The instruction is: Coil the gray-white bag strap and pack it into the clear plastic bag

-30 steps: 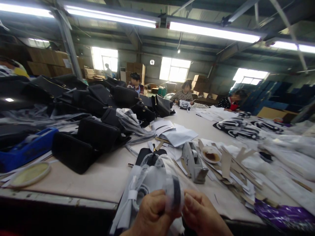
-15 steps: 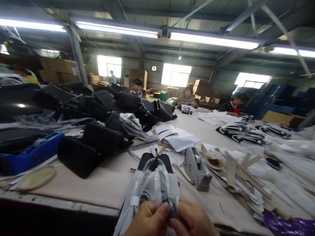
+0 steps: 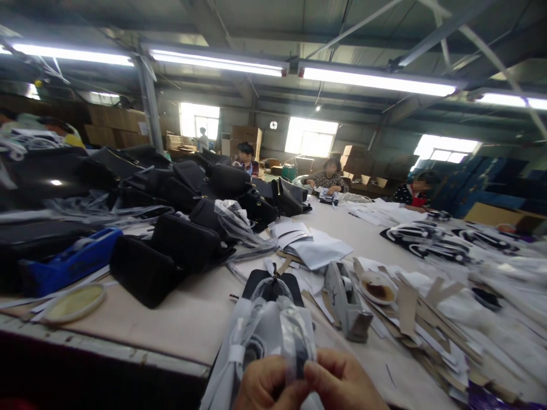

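Note:
At the bottom centre, my left hand (image 3: 267, 384) pinches a strap wrapped in clear plastic (image 3: 291, 333). My right hand (image 3: 342, 377) grips the same wrapped strap from the other side, thumb and fingers pressed together close to the left fingertips. The strap lies over a black leather-like piece (image 3: 257, 283) with a small tab at its top. White wrapping paper (image 3: 228, 356) lies beside and under the strap, partly hidden by my left hand. A grey tape dispenser (image 3: 356, 319) stands to the right of the strap.
Black bags (image 3: 183, 242) pile up on the left, near a blue tape dispenser (image 3: 72, 262) and a roll of tape (image 3: 74, 303). White sheets (image 3: 322, 247) lie ahead. Cardboard strips (image 3: 408, 307) and a shallow bowl (image 3: 378, 286) lie right. Several people sit around the table.
The view has swung slightly left, so the scene sits further right. My fingers have shifted on the wrapped strap; both hands still hold it.

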A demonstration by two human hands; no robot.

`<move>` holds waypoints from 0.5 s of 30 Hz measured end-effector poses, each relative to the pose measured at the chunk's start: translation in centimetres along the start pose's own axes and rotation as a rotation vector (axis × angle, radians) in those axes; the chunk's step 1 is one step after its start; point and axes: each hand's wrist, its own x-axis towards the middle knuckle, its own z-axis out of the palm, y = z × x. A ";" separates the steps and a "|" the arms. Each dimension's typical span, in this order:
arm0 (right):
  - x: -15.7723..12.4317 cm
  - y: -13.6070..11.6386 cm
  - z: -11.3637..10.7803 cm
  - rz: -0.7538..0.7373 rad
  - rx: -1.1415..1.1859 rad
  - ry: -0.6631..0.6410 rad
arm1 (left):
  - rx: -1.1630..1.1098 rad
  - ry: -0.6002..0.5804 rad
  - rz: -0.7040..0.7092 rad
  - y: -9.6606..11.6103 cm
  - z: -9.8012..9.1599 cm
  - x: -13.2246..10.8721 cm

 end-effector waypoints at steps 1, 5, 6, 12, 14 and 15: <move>0.2 0.3 0.2 0.040 0.096 0.029 | 0.100 -0.018 0.045 -0.3 0.1 0.0; 0.3 2.7 0.4 0.129 0.321 0.110 | 0.438 -0.236 0.189 0.6 -1.0 0.5; 0.2 3.1 0.2 0.141 0.369 0.105 | 0.527 -0.318 0.209 1.6 -1.8 0.7; -0.5 1.9 -0.3 0.178 0.597 0.096 | 0.894 -0.315 0.413 7.5 -6.5 4.7; -0.4 0.5 0.0 0.182 0.616 0.085 | 0.855 -0.457 0.568 6.9 -6.3 7.1; -0.4 -0.2 0.1 0.174 0.625 0.073 | 0.825 -0.536 0.611 6.1 -6.0 8.4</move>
